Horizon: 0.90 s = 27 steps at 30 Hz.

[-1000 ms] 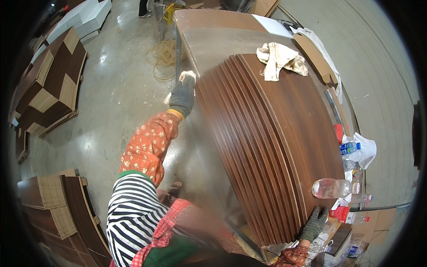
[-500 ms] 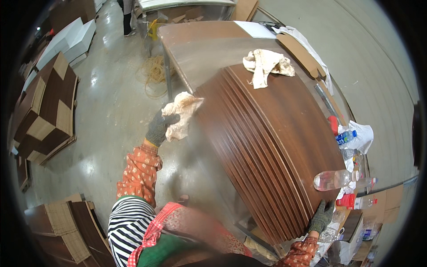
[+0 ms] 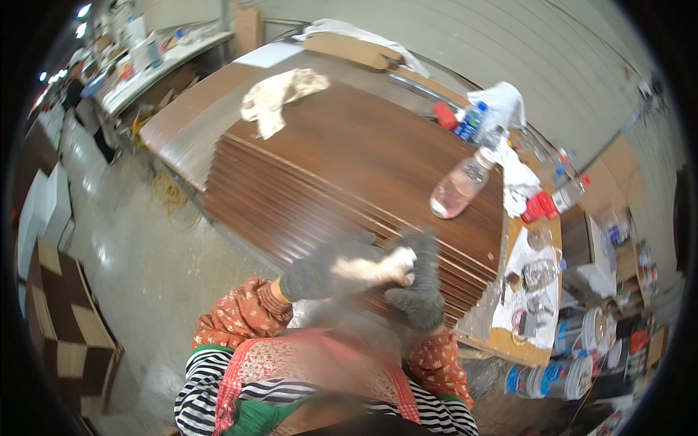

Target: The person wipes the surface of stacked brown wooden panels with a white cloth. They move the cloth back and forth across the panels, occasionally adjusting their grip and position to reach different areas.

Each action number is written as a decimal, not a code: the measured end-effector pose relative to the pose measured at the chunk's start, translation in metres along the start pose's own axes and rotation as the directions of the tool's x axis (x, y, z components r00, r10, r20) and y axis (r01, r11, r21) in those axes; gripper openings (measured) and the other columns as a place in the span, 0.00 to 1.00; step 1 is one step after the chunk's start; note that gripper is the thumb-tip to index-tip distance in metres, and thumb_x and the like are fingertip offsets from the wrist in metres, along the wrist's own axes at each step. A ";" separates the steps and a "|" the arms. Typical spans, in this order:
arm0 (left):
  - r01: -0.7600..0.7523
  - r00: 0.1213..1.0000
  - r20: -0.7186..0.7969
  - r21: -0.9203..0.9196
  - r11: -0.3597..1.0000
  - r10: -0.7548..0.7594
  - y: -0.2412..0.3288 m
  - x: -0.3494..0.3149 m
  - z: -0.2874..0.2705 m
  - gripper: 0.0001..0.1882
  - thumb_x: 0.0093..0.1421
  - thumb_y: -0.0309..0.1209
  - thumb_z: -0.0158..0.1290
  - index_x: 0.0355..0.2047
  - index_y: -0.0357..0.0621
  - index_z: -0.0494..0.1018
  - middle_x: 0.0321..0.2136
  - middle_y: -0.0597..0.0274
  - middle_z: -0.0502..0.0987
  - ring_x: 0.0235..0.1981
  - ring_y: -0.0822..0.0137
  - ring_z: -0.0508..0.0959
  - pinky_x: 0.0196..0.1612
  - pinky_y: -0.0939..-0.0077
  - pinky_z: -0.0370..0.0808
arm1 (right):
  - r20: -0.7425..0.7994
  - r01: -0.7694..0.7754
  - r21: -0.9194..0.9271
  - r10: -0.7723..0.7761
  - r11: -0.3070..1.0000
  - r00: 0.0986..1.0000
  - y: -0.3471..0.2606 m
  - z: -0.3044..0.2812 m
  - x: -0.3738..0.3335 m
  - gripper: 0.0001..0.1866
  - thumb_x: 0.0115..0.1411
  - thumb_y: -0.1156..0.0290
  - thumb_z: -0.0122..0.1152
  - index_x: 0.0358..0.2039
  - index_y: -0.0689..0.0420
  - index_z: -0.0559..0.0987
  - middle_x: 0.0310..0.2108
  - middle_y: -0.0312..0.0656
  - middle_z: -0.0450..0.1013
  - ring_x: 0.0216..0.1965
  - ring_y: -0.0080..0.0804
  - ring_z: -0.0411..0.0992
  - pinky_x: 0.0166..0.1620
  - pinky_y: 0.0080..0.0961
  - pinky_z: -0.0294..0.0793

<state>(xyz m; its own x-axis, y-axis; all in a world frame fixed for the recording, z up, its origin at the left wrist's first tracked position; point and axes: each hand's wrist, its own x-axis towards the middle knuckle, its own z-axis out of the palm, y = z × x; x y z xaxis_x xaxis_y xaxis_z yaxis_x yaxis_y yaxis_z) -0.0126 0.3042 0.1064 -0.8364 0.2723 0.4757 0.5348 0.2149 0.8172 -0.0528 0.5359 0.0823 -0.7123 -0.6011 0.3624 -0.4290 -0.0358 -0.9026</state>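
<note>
Both my hands wear dark grey work gloves and meet over the front edges of a stack of brown wooden panels (image 3: 378,160). A cream rag (image 3: 363,270) is bunched between them. My left hand (image 3: 327,267) is closed around it from the left. My right hand (image 3: 420,287) grips the rag's bunched end, its fingers partly blurred. Another stained cream rag (image 3: 280,98) lies on the stack's far left corner. Toward the right of the top panel a clear plastic bottle (image 3: 463,185) holds pale pinkish liquid.
A worktable (image 3: 193,138) bears the stack. Along its right side sit a blue-labelled bottle (image 3: 471,122), white cloths (image 3: 520,178), a red-labelled bottle (image 3: 539,208) and small items. Buckets (image 3: 574,374) stand at lower right. A person (image 3: 91,109) stands far left, near stacked boards (image 3: 65,327).
My left hand has brought its rag from the stack's left end to the front. My right hand has left the near right corner and joined it. The view has swung right.
</note>
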 end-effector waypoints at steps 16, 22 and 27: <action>0.040 0.992 -0.119 -0.004 0.999 -0.040 -0.036 0.180 0.049 0.66 0.45 0.40 0.75 0.73 0.40 0.40 0.68 0.45 0.56 0.69 0.55 0.59 0.68 0.60 0.62 | -0.659 -0.045 0.413 0.333 0.910 0.675 0.006 -0.069 -0.091 0.24 0.55 0.75 0.62 0.53 0.66 0.72 0.46 0.47 0.76 0.46 0.35 0.76 0.48 0.33 0.78; 0.085 0.995 -0.068 0.081 0.993 -0.080 -0.061 0.212 0.077 0.46 0.50 0.47 0.69 0.61 0.38 0.59 0.56 0.47 0.70 0.59 0.49 0.71 0.65 0.59 0.66 | -0.542 0.150 0.718 0.411 0.679 0.733 -0.001 -0.060 -0.083 0.32 0.60 0.70 0.54 0.64 0.66 0.63 0.54 0.51 0.70 0.49 0.45 0.73 0.53 0.40 0.75; -0.027 0.990 -0.122 0.314 0.949 0.068 -0.043 0.194 0.053 0.34 0.49 0.45 0.67 0.50 0.38 0.68 0.44 0.48 0.76 0.49 0.48 0.76 0.52 0.56 0.73 | -0.601 0.165 0.677 0.409 0.718 0.687 -0.017 -0.058 -0.062 0.28 0.65 0.73 0.51 0.66 0.63 0.61 0.58 0.49 0.67 0.55 0.42 0.69 0.59 0.41 0.72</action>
<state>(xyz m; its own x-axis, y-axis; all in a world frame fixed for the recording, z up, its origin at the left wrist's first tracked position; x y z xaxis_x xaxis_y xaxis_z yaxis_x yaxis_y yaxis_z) -0.1917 0.3977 0.1464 -0.8063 0.1698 0.5666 0.5677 0.4910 0.6608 -0.0333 0.6198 0.0882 -0.9985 0.0519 0.0196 -0.0492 -0.6647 -0.7455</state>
